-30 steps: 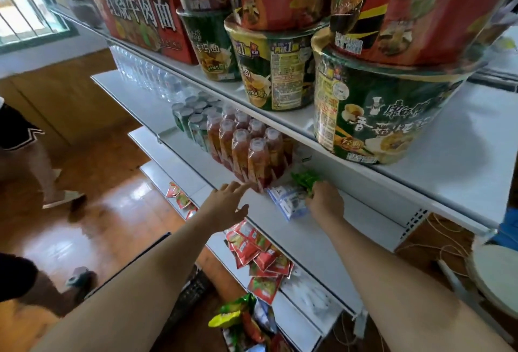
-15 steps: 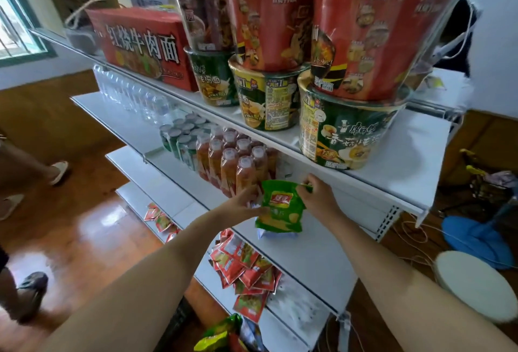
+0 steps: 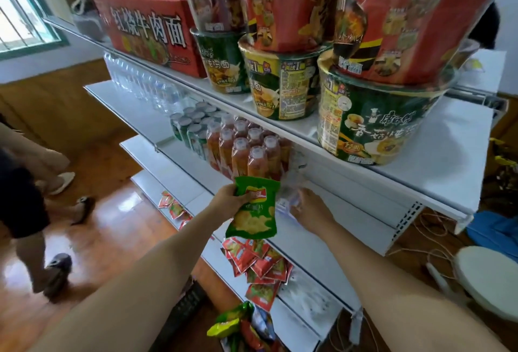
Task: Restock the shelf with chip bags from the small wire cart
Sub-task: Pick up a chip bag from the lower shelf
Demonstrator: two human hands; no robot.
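My left hand (image 3: 228, 200) pinches a green chip bag (image 3: 253, 211) by its top edge, and the bag hangs in front of the white middle shelf (image 3: 330, 228). My right hand (image 3: 305, 210) reaches onto that shelf and rests on a pale blue-and-white packet (image 3: 283, 207), blurred. Whether its fingers grip the packet is unclear. More chip bags, green, yellow and red (image 3: 238, 326), lie heaped at the bottom of the view. The wire cart itself cannot be made out.
Orange drink bottles (image 3: 252, 155) and green cans (image 3: 190, 133) stand just left of my hands. Noodle bowls (image 3: 372, 116) fill the top shelf. Red chip bags (image 3: 258, 262) lie on the lower shelf. A person's legs (image 3: 33, 211) stand on the left. A white stool (image 3: 487, 278) sits right.
The green bag came out from the shelf, passing from my right hand to my left, which now holds it alone. My right hand has gone back onto the shelf at the pale packet.
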